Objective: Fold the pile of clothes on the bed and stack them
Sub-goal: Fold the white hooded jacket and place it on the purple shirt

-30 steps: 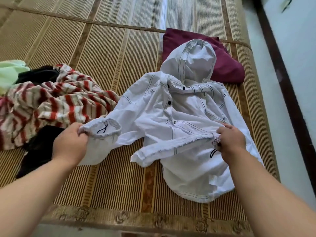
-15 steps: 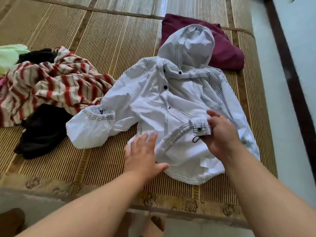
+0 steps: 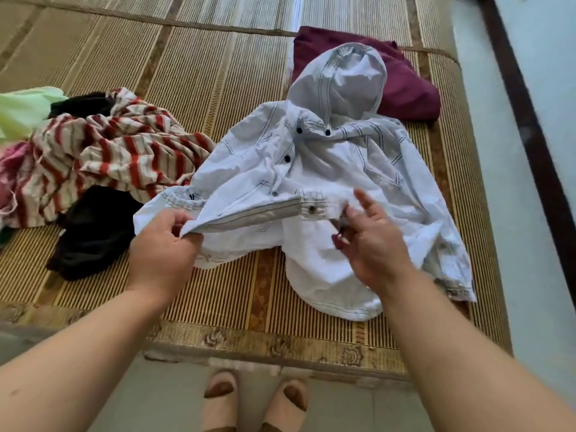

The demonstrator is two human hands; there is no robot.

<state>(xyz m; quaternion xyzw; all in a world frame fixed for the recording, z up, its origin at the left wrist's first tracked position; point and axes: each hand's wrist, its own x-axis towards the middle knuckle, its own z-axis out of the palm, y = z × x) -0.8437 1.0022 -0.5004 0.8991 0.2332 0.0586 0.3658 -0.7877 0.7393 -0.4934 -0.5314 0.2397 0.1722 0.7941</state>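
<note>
The left hand [image 3: 162,244] is curled, knuckles up, pinching the folded edge of a sleeve [image 3: 249,215] between thumb and fingers. The right hand [image 3: 372,247] is spread and relaxed, palm turned left, holding nothing. It hovers by the cuff [image 3: 311,207], but motion blur makes it hard to say whether the fingertips touch the cloth. Both forearms reach in from the near edge.

The sleeve lies crosswise, left to right, over the front of one white jacket [image 3: 327,169]. The jacket is spread face-up on the mat [image 3: 202,82] at centre right. Its long axis runs away from the person, with the hem near and the hood [image 3: 343,79] pointing to the far side.

The hood overlaps one maroon cloth [image 3: 411,92]. To the left is the loose pile: one striped cloth [image 3: 109,157] touching the jacket's shoulder, two black pieces [image 3: 93,235], one green cloth [image 3: 25,109], and a pink scrap [image 3: 12,169] at the edge. Two slippers [image 3: 221,400] show on the floor below.
</note>
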